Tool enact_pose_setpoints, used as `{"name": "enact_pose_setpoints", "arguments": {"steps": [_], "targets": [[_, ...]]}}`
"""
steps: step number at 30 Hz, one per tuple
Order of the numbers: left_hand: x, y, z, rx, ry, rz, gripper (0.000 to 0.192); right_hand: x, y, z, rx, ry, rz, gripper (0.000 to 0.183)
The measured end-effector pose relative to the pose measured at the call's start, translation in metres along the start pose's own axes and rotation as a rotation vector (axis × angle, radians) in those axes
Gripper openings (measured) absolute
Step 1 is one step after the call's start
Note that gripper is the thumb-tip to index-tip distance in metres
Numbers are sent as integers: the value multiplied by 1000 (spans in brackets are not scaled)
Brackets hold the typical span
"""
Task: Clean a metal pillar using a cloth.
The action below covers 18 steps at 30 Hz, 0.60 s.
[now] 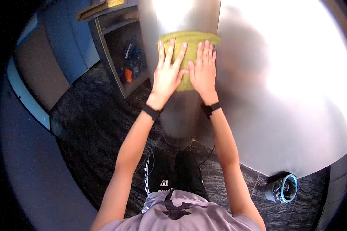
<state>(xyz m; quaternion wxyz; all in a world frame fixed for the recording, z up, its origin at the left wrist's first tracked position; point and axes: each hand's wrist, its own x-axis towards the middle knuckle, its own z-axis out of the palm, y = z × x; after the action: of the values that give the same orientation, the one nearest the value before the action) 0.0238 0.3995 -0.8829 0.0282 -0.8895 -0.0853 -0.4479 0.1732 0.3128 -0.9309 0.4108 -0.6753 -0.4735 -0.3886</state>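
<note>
A yellow-green cloth (192, 53) lies flat against a tall brushed-metal panel (185, 17), with a folded band along its upper edge. My left hand (167, 73) presses on the cloth's left half, palm down and fingers spread. Beside it, my right hand (204, 73) rests flat on the right half, its fingers nearly together and the thumb out. The two thumbs come close to each other at mid-cloth. Neither hand curls around the cloth. Black bands (152, 112) circle both wrists.
Right of the hands, a wide shiny metal surface (277, 121) reflects bright light. On the dark tiled floor (86, 115) stands a bin with a light-blue rim (295, 189). At the left, an open cabinet (111, 57) holds an orange item (128, 75); brown cardboard (91, 11) lies on top.
</note>
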Motion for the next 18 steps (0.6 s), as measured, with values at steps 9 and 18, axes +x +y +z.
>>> {"name": "enact_pose_setpoints", "arguments": {"steps": [9, 18], "targets": [[-111, 13, 78, 90, -101, -21, 89, -133, 32, 32, -1, -137, 25, 81], [-198, 14, 116, 261, -242, -46, 91, -231, 17, 60, -23, -266, 121, 81]]}}
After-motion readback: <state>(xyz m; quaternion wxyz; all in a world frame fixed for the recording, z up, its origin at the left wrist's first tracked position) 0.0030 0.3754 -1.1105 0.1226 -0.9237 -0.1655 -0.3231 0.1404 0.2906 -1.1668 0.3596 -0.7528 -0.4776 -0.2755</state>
